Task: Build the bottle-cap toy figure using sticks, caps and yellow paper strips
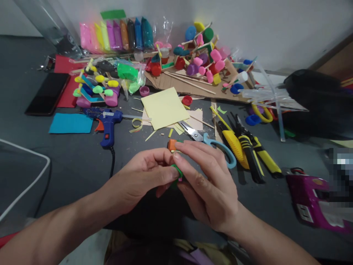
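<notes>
Just above the table's front edge, my two hands meet around a small craft piece with an orange block (172,144) at its far end and a green part (178,170) nearer me. My left hand (149,171) pinches it between thumb and fingers from the left. From the right, my right hand (211,180) closes its fingers over it, hiding most of its shape. A bit of pink shows beneath the green. Beyond my fingers lie blue-handled scissors (220,149), partly behind my right hand, and a pale yellow paper square (164,108).
A blue glue gun (108,121) lies left, near blue card (71,123) and a phone (47,94). Colourful stick-and-clay models (96,88) stand behind. To the right are a yellow cutter (234,145), pliers (250,156) and a purple device (310,200). Clay packs (117,35) line the wall.
</notes>
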The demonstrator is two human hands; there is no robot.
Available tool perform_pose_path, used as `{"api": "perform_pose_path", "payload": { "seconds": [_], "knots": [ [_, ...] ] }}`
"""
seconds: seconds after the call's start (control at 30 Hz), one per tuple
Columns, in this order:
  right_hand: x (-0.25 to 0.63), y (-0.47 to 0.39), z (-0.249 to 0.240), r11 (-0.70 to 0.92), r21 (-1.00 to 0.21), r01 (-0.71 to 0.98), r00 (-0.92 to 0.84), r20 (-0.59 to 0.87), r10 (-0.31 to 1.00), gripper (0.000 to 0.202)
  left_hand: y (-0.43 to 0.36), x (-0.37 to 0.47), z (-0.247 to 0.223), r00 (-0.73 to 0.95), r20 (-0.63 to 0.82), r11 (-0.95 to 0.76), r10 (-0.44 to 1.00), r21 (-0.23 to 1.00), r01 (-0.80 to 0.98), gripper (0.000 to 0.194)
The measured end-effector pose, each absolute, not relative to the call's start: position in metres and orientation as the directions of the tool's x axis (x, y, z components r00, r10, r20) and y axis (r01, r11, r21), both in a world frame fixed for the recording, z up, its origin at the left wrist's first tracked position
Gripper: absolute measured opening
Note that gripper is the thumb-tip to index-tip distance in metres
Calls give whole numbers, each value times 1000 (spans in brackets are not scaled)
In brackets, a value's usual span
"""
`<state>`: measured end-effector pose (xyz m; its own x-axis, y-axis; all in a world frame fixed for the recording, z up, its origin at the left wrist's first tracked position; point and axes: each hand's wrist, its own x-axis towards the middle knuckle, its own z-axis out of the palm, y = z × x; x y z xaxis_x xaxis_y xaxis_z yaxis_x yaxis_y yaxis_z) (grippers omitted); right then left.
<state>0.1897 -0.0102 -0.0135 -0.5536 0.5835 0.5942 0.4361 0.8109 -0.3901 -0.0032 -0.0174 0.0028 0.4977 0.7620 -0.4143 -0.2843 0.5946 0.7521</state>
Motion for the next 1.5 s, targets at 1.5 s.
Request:
{"api": "perform_pose_path", "payload": {
  "seconds": [1.5],
  "knots": [
    [187, -10, -10, 508, -833, 219, -391, 402, 828, 27, -11, -6, 7, 508, -398, 559, 764, 801, -212, 17]
  ]
}}
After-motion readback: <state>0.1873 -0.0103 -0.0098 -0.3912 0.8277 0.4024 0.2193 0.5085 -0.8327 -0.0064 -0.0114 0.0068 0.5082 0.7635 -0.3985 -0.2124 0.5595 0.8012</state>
